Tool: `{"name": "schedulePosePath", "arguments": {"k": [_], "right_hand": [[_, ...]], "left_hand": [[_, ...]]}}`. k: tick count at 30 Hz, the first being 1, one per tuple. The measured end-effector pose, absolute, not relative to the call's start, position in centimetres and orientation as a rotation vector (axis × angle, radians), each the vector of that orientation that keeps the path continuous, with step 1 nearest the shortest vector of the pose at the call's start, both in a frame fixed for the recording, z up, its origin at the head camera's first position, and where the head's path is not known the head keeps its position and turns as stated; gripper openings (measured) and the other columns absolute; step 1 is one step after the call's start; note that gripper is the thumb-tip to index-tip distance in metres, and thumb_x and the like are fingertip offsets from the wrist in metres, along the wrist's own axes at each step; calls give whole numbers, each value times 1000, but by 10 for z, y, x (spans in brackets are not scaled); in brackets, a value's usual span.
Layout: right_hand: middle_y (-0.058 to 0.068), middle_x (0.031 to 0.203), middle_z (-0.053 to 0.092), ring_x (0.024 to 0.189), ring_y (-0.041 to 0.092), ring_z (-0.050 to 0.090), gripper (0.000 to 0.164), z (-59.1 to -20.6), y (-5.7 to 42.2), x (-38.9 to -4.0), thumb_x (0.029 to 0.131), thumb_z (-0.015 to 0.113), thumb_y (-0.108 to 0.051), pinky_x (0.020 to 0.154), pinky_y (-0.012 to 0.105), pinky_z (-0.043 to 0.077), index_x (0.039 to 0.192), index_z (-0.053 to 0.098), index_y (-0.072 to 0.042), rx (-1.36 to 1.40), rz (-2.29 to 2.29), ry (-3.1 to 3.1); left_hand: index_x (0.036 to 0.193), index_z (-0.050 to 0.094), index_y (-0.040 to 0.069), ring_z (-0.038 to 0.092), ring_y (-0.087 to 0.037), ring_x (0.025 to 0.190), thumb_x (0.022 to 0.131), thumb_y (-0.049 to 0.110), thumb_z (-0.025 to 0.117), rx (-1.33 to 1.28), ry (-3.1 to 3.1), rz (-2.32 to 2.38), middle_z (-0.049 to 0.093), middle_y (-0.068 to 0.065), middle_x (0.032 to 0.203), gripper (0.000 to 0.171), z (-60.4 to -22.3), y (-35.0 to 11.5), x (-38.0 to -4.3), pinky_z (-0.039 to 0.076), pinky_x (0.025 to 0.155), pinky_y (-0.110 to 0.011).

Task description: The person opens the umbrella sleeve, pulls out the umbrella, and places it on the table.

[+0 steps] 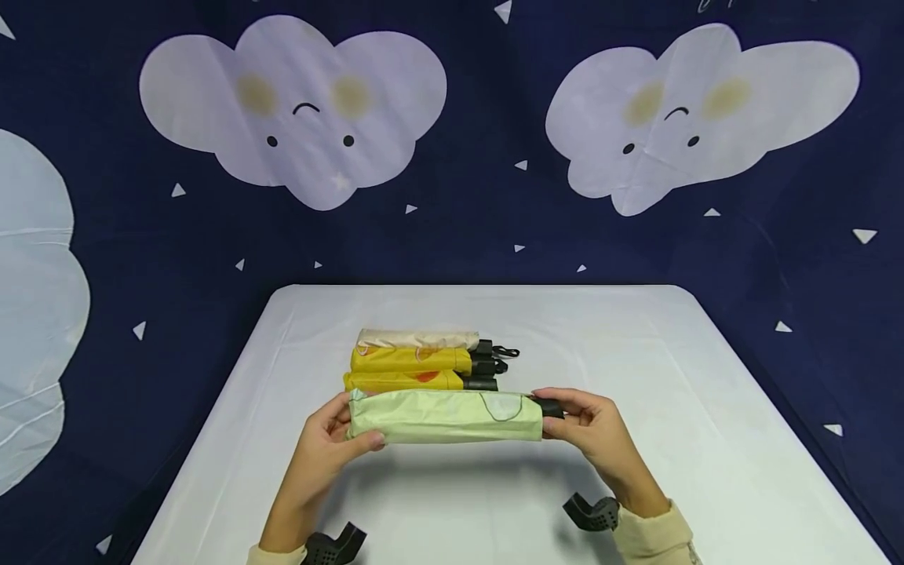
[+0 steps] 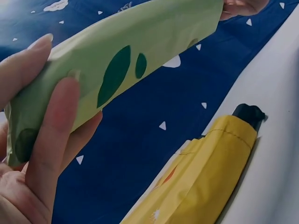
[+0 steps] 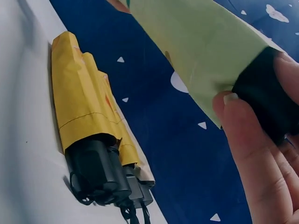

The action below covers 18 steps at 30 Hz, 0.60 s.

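Note:
Both hands hold a light green folded umbrella [image 1: 445, 417] in its sleeve, level above the table. My left hand [image 1: 330, 439] grips its left end, thumb on the near side; in the left wrist view the fingers [image 2: 58, 116] wrap the sleeve, which bears dark green leaf shapes. At the other end my right hand [image 1: 589, 424] pinches the black handle [image 3: 266, 88] between thumb and fingers. Just behind lie two yellow folded umbrellas [image 1: 402, 381] and a cream one [image 1: 417, 339], side by side, black handles pointing right.
The white table [image 1: 706, 439] stretches around the umbrellas, its far edge against a dark blue cloth [image 1: 480, 235] with cloud and triangle prints. Wrist cords [image 1: 505, 351] hang off the handles of the lying umbrellas. A black camera mount [image 1: 593, 514] sits at the right wrist.

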State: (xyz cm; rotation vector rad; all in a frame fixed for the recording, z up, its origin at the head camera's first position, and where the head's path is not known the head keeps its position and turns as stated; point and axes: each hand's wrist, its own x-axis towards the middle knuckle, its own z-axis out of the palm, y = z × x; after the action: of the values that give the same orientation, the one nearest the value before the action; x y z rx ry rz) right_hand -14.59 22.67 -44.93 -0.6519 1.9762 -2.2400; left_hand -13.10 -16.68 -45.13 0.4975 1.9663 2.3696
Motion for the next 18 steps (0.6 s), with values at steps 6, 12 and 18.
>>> {"name": "schedulePosePath", "arguments": {"k": [6,12,18], "right_hand": [[17,121,71,98,29,74,38,-452,229,-146,93,66,11,80,43,61,130,58,16,-648,-2236,1961],[18,120,71,98,29,74,38,-454,230,-147,93,69,9,81,44,61,128,60,16,-579,-2254,1990],[17,117,72,99,25,73,36,-455,237,-148,92,69,9,81,43,61,127,61,15,-476,-2295,1998]], "left_hand": [[132,52,-12,70,-24,105,83,-13,77,482,1953,2329,68,-17,119,55,-454,-169,-131,61,81,-31],[130,53,-15,71,-21,103,83,-16,75,556,1966,2350,69,-15,117,52,-456,-171,-135,60,81,-30],[132,49,-18,71,-22,104,84,-17,73,571,1984,2366,68,-14,120,54,-454,-177,-138,61,80,-30]]}}
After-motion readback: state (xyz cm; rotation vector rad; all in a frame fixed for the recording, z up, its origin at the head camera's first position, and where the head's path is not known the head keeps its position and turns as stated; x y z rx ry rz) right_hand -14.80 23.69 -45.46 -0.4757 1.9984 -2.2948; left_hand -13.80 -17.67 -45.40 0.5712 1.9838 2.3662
